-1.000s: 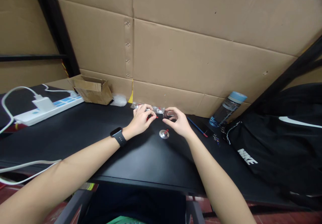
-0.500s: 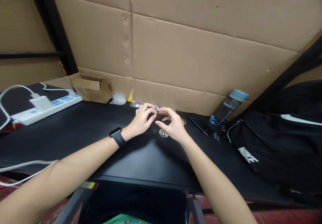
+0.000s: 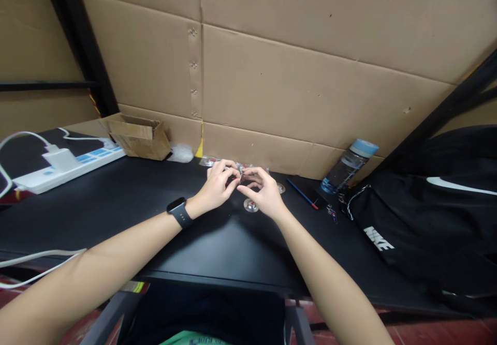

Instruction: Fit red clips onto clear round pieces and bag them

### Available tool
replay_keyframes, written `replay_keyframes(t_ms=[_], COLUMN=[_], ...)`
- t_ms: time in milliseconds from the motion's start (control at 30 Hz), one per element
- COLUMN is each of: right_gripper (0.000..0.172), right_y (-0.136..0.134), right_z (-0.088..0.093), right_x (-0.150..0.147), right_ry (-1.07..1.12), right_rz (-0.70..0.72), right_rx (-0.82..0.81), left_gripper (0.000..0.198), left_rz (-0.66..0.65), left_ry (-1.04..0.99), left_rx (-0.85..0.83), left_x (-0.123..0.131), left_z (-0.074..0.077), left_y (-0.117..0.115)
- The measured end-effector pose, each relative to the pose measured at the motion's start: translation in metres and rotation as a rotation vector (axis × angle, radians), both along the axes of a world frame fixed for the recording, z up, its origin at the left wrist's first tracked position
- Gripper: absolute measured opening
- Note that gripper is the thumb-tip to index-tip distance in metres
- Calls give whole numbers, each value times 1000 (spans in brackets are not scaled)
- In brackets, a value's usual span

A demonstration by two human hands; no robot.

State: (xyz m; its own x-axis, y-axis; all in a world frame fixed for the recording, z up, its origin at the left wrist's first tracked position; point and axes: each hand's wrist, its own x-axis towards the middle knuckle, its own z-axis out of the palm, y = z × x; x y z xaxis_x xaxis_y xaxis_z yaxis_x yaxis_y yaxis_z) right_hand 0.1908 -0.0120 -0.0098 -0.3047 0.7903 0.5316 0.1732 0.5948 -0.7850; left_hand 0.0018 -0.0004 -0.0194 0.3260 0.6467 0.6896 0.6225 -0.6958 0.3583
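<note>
My left hand point(image 3: 220, 185), with a dark watch point(image 3: 180, 212) on its wrist, is closed, its thumb and fingertips pinching a small thin dark piece point(image 3: 241, 177). My right hand point(image 3: 265, 192) meets it from the other side, thumb and fingers curled around the same piece. What exactly the piece is cannot be made out; fingers cover much of it. On the table just below my right hand lies a clear round disc point(image 3: 250, 206) with a reddish centre. A second clear disc point(image 3: 281, 188) shows partly behind that hand. Clear plastic packets point(image 3: 210, 162) lie behind my fingers.
On the black table point(image 3: 116, 208) stand an open cardboard box point(image 3: 142, 138), a white power strip point(image 3: 87, 163) and a blue-lidded bottle point(image 3: 349, 165). A blue pen point(image 3: 303, 194), a dark phone-like slab point(image 3: 319, 198) and a black bag point(image 3: 430, 221) are at right.
The view has shifted slightly, so everything sits a little further left. Both hands stay together at the small piece, which has turned a little between the fingertips.
</note>
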Motion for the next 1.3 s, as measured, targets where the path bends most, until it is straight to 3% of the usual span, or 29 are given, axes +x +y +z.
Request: replay_keyframes(t_ms=[400, 600, 800, 1033, 1300], right_gripper=[43, 47, 36, 27, 19], right_y=[8, 8, 9, 13, 10], right_z=[-12, -14, -10, -5, -4], right_x=[-1, -2, -2, 7, 7], right_ry=[132, 176, 126, -106, -294], right_rz=[42, 52, 118, -34, -28], right_rx=[-178, -230, -209, -49, 57], left_gripper=[11, 11, 9, 11, 13], left_rz=[59, 11, -11, -12, -81], left_ry=[89, 101, 85, 103, 67], left_rx=[48, 44, 99, 63, 48], left_x=[2, -2, -11, -13, -15], left_z=[-4, -1, 9, 10, 14], left_y=[3, 5, 7, 7, 5])
